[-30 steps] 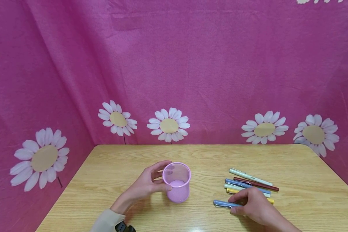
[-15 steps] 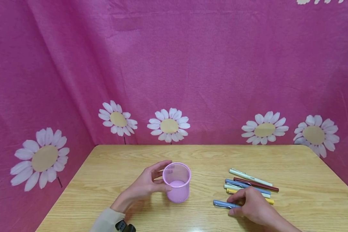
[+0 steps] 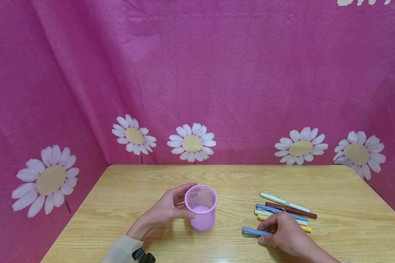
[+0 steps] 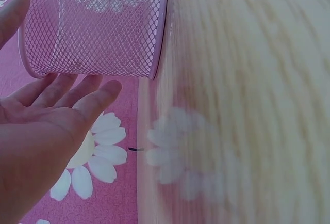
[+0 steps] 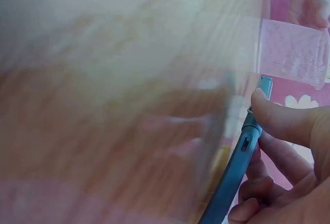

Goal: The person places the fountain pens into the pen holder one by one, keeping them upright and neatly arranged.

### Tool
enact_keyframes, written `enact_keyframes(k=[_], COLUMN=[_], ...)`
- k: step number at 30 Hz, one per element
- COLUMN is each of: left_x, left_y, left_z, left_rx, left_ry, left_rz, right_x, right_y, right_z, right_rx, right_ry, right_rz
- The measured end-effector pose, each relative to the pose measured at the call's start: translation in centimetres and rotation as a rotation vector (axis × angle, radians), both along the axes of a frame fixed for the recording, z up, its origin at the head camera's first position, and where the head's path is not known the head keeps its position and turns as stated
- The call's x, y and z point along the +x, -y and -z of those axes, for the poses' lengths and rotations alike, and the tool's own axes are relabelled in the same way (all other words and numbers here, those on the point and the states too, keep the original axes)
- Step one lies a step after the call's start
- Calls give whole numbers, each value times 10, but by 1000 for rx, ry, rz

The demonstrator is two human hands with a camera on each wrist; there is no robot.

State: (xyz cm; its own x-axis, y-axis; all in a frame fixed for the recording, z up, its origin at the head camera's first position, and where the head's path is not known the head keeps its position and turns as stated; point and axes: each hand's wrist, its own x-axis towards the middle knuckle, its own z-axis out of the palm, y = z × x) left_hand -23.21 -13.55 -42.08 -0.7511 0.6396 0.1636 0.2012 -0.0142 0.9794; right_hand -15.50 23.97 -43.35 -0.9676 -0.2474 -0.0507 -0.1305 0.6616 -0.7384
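Note:
A pink mesh pen cup [image 3: 201, 221] stands upright on the table, with nothing inside it. My left hand [image 3: 166, 208] holds its left side, thumb at the front and fingers behind; the left wrist view shows the fingertips [image 4: 111, 90] against the mesh. To the right, my right hand [image 3: 288, 233] pinches a blue pen [image 3: 251, 232] between thumb and fingers. That pen lies low along the tabletop, its clip end pointing left toward the cup. In the right wrist view the blue pen [image 5: 237, 167] runs past the thumb.
Beyond the right hand lie several pens side by side: a pale one [image 3: 283, 201], a dark red one [image 3: 297, 210], a blue one [image 3: 266, 208], a pale green one [image 3: 260, 212] and a yellow one [image 3: 305, 229]. A pink flowered curtain [image 3: 237, 91] hangs behind the wooden table [image 3: 145, 175].
Almost nothing moves. The right thumb and fingers shift very slightly left along the blue pen; the cup, the left hand and the other pens stay put.

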Motion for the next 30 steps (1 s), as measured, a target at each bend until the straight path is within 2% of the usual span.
enact_keyframes(k=[9, 14, 23, 30], left_x=[1, 1, 1, 1], left_y=[0, 0, -1, -1], left_z=[-3, -2, 0, 1], left_rx=[1, 5, 28, 30], left_ry=[26, 16, -2, -5], left_rz=[-3, 0, 3, 7], right_x=[3, 4, 6, 5], right_y=[2, 3, 6, 8], right_z=[-17, -24, -35, -44], right_rx=[-40, -77, -131, -139], right_ry=[-61, -43, -75, -50], right_rz=[7, 42, 28, 40])
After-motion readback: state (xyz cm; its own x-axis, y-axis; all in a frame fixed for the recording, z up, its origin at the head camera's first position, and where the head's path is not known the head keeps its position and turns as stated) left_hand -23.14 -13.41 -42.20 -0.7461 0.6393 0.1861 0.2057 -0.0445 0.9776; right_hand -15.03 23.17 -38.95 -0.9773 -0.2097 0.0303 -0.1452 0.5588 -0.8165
